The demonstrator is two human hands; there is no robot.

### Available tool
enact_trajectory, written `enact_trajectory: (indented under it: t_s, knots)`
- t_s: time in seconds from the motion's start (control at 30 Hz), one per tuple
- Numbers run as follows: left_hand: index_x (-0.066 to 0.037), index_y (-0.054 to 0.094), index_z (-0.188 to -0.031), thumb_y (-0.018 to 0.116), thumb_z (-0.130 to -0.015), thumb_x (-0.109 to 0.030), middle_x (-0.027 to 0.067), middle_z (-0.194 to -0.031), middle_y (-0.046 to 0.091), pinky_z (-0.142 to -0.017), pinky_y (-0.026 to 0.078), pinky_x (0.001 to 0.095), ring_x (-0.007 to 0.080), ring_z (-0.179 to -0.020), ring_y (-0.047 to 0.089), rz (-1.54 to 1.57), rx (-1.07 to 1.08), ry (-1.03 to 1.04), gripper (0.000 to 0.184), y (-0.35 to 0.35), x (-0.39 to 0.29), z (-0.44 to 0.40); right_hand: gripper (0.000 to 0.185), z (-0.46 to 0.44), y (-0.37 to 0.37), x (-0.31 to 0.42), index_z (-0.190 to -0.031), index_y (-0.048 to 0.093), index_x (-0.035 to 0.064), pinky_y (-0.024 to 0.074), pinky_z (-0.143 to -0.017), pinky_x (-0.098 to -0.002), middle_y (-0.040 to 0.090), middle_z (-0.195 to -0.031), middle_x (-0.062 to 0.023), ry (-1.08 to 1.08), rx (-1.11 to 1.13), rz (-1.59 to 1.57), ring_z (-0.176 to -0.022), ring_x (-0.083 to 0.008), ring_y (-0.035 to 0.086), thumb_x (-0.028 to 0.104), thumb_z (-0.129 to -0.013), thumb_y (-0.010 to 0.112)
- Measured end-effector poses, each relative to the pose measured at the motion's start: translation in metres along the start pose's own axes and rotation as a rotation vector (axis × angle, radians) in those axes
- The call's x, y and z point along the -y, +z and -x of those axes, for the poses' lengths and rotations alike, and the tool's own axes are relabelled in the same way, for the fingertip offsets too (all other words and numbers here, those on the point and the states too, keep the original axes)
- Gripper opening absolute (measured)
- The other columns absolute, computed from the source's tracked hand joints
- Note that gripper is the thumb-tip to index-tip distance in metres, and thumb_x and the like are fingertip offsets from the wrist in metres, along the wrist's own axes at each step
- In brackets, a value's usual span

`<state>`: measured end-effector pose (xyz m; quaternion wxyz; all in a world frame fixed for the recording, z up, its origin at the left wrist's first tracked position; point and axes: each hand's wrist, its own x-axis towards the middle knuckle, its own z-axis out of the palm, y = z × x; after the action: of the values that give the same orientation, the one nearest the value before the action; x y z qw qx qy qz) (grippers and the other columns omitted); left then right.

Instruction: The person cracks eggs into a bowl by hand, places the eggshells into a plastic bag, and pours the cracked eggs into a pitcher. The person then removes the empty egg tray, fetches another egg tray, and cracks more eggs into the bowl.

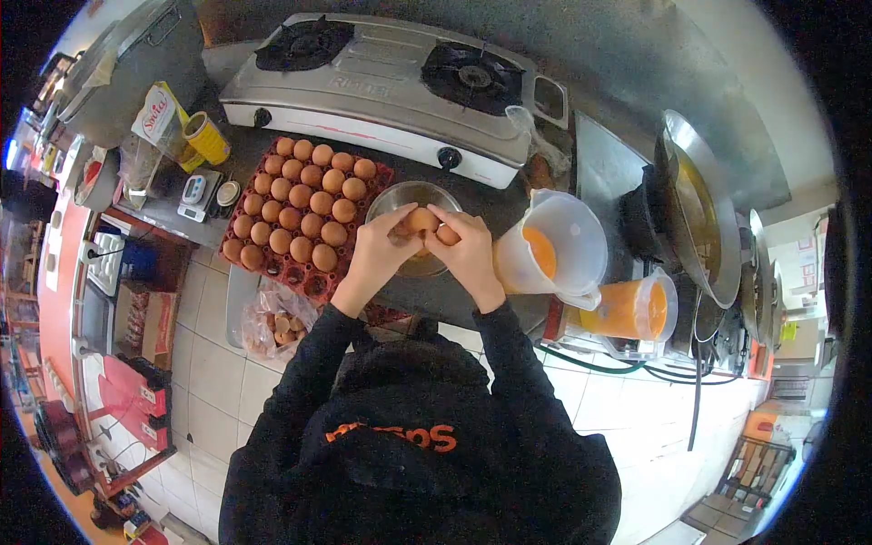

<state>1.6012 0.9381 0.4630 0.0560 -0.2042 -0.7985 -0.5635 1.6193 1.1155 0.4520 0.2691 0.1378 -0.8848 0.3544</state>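
Note:
Both hands meet over a round metal bowl (414,193). My left hand (383,247) grips a brown egg (421,221), its fingers curled around the left side. My right hand (465,252) is closed on the right side, with a brown shell piece (448,234) at its fingers. Whether the two brown parts belong to one egg is hard to tell. A red tray (309,283) with many brown eggs lies to the left of the bowl. On the right stands a clear pitcher (581,238) with orange liquid.
A two-burner gas stove (363,68) stands behind the bowl. A plastic bag (272,322) of eggshells hangs below the tray. Another container (636,307) of orange liquid and a large wok (699,209) are at the right. A small scale (195,195) sits at the left.

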Motion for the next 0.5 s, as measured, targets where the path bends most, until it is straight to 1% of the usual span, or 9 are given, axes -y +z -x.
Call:
enact_trajectory:
  t_s: [0.07, 0.17, 0.27, 0.37, 0.47, 0.5]
  knots:
    - [-0.002, 0.061, -0.125, 0.072, -0.076, -0.008, 0.0166, -0.117, 0.067, -0.080, 0.055, 0.0283, 0.0177, -0.103, 0.066, 0.015, 0.013, -0.006, 0.050, 0.000, -0.001, 0.001, 0.043, 0.001, 0.000, 0.000, -0.111, 0.069, 0.0125, 0.0448, -0.075, -0.0380, 0.070, -0.094, -0.0100, -0.022, -0.023, -0.013, -0.081, -0.0248, 0.065, 0.020, -0.069, 0.077]
    - [-0.003, 0.060, -0.126, 0.072, -0.076, -0.005, 0.0167, -0.120, 0.065, -0.084, 0.055, 0.0301, 0.0189, -0.107, 0.065, 0.023, -0.004, 0.050, 0.051, 0.001, 0.002, 0.001, 0.043, 0.001, 0.000, 0.001, -0.111, 0.070, 0.0126, 0.0447, -0.073, -0.0377, 0.070, -0.092, -0.0087, -0.029, -0.037, 0.007, -0.079, -0.0244, 0.064, 0.019, -0.068, 0.076]
    - [-0.003, 0.059, -0.128, 0.072, -0.076, -0.004, 0.0224, -0.123, 0.061, -0.086, 0.055, 0.0345, 0.0272, -0.105, 0.066, 0.009, 0.016, 0.108, 0.054, -0.005, 0.000, 0.000, 0.043, 0.001, -0.002, -0.001, -0.110, 0.070, 0.0132, 0.0442, -0.075, -0.0374, 0.069, -0.090, -0.0059, -0.086, -0.061, 0.013, -0.080, -0.0230, 0.064, 0.018, -0.068, 0.076]
    - [-0.006, 0.058, -0.130, 0.071, -0.074, -0.002, 0.0194, -0.126, 0.060, -0.093, 0.052, 0.0356, 0.0307, -0.111, 0.062, -0.100, 0.081, 0.190, 0.058, -0.017, 0.000, -0.003, 0.045, -0.001, -0.011, -0.002, -0.113, 0.069, 0.0143, 0.0427, -0.077, -0.0368, 0.067, -0.095, -0.0026, -0.160, -0.008, 0.038, -0.086, -0.0204, 0.062, 0.018, -0.068, 0.075]
    - [-0.005, 0.059, -0.127, 0.069, -0.073, 0.000, 0.0162, -0.127, 0.061, -0.101, 0.046, 0.0363, 0.0313, -0.120, 0.057, -0.179, 0.112, 0.302, 0.055, -0.026, -0.007, -0.008, 0.048, -0.005, -0.024, 0.004, -0.116, 0.067, 0.0161, 0.0412, -0.080, -0.0365, 0.065, -0.101, -0.0008, -0.232, 0.102, 0.225, -0.092, -0.0191, 0.059, 0.019, -0.069, 0.075]
    - [-0.006, 0.059, -0.127, 0.069, -0.074, -0.001, 0.0155, -0.127, 0.061, -0.100, 0.046, 0.0363, 0.0310, -0.120, 0.057, -0.242, 0.115, 0.327, 0.054, -0.028, -0.010, -0.009, 0.049, -0.006, -0.026, 0.004, -0.117, 0.066, 0.0160, 0.0410, -0.081, -0.0364, 0.065, -0.103, -0.0006, -0.253, 0.109, 0.273, -0.093, -0.0190, 0.058, 0.019, -0.069, 0.075]
